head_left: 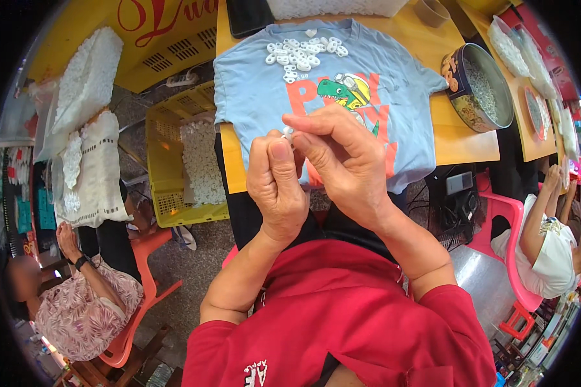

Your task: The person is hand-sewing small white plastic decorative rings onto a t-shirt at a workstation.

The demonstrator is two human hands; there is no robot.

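Note:
Above the near part of a light blue T-shirt [400,77], both my hands meet around a small white plastic piece [288,131]. My left hand [276,184] pinches it between thumb and forefinger. From the other side my right hand [348,158] closes thumb and forefinger on it. Fingertips cover most of the piece, so its full shape is hidden. Farther up the shirt lies a loose pile of white plastic pieces [297,53], many with two holes. To the right stands a round tin [455,84] holding many small silvery bits.
The shirt covers a yellow table [465,143]. A large bag of white pieces [336,6] lies at the back. On the floor at left is a yellow crate [164,155] with more white pieces. People sit at both sides, one on a pink chair [507,226].

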